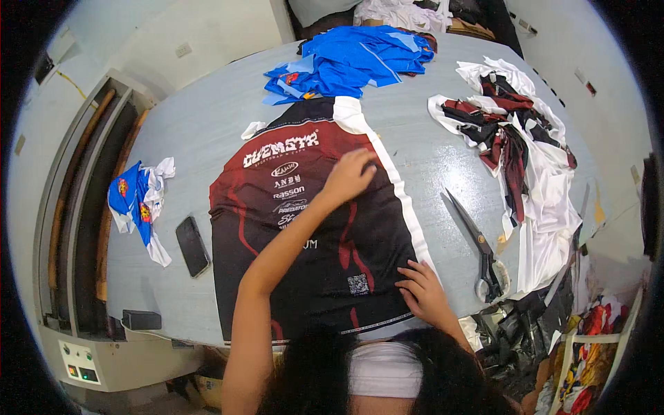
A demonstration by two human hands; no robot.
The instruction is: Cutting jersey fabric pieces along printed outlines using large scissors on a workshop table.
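Note:
A black and dark-red printed jersey panel [304, 238] with a white strip [408, 211] along its right edge lies spread on the table in front of me. My left hand [351, 174] reaches across to its upper right part, palm down, the fingers slightly bent on the cloth. Near the lower right corner, my right hand [423, 294] rests flat with fingers spread, over the panel's edge and the white strip. To the right of the panel, large black-handled scissors [482, 252] lie on the table, apart from both hands.
The grey table [422, 104] carries blue fabric pieces [353, 59] at the far side and white, black and red scraps [529, 152] at the right. On the left are a phone [192, 245], a blue-and-white scrap [142, 200] and a small black box [142, 319]. A machine [86, 366] stands beyond the left edge.

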